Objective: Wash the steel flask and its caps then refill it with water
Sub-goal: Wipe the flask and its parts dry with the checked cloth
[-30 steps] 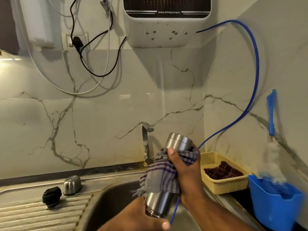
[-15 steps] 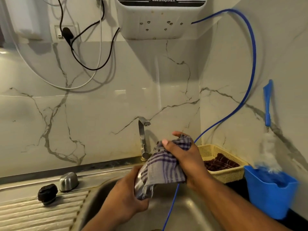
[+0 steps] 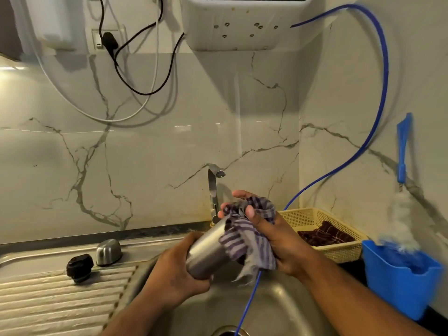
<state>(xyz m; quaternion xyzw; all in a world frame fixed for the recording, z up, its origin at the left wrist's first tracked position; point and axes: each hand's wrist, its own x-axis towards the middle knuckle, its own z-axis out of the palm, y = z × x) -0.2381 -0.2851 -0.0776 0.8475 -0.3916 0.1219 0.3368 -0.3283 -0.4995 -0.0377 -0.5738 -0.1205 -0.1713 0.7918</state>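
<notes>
Steel flask (image 3: 208, 253), seen from the head camera, was held tilted over the basin of a steel sink (image 3: 278, 309), its upper end leaning up and to the right. The left hand (image 3: 173, 277) was wrapped firmly around the flask's lower body. The right hand (image 3: 278, 238) clutched a purple checked cloth (image 3: 244, 236), fingers curled into the fabric, which was bunched over the flask's upper end and hid its mouth. On the ribbed drainboard (image 3: 60, 301) to the left, a black cap (image 3: 80, 267) and a steel cap (image 3: 108, 252) lay just beside each other, well apart from the flask. A tap (image 3: 212, 190) stood behind the hands against the marble wall. A thin blue tube (image 3: 379, 105) ran from a white water purifier (image 3: 244, 27) down into the sink. To the right sat a yellow basket (image 3: 344, 254) and a blue tub (image 3: 397, 284) holding a bottle brush (image 3: 403, 146).
</notes>
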